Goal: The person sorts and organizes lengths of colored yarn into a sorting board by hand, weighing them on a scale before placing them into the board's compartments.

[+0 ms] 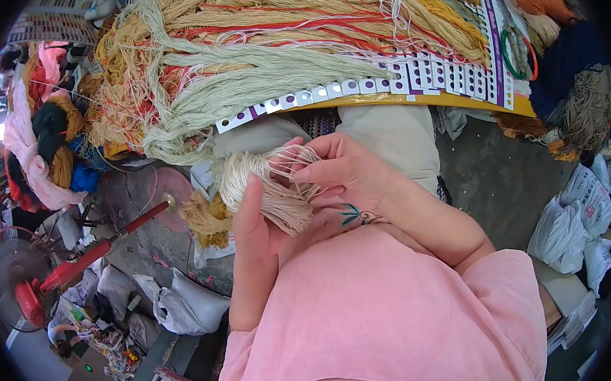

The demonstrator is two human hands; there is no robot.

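Note:
A cream-coloured hank of thread (pixel 271 196) is held in front of my chest, above my lap. My left hand (pixel 258 224) cups it from the left and below, its thumb up along the near side. At the right end of the bundle, the bent fingers of my right hand (pixel 341 166) pinch some loose strands. Part of the left fingers is hidden behind the thread. Just beyond my knees, pale green hanks (pixel 256 84) lie on the table edge, beside a row of white cards with round holes (pixel 369 86).
Tan and red hanks (pixel 297 13) are heaped across the table with the yellow edge (pixel 425 98). A red-stemmed fan (pixel 92 253) stands at the left. More coloured hanks hang left and right. White plastic bags (pixel 565 223) sit at the right, grey bags (pixel 191 303) at lower left.

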